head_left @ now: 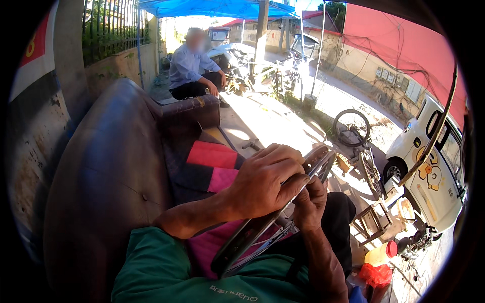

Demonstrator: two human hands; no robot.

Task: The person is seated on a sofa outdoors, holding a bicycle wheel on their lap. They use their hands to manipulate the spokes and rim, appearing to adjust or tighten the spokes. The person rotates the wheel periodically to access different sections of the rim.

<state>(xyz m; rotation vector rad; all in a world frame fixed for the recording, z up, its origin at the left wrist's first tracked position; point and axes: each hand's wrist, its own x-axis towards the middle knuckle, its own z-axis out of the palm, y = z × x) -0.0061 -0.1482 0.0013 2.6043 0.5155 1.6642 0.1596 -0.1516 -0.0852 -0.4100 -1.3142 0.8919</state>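
A spoked bicycle wheel [247, 247] stands tilted across my lap, its silver rim running from my belly up and away to the right. My left hand [268, 177] reaches over the upper part of the rim with its fingers curled and closed on it. On the other side, my right hand [309, 202] pinches the same rim from below, thumb close to the left fingertips. Whether a small part sits between the fingertips is hidden. Bare spokes show beneath my hands.
I sit on a brown leather sofa [106, 187] with red and pink patches [212, 154]. Ahead, another person [192, 65] sits by its arm. To the right are an upturned bicycle [361, 146], a wooden stool [373, 222], a red-lidded yellow tub [380, 254] and a white van [429, 161].
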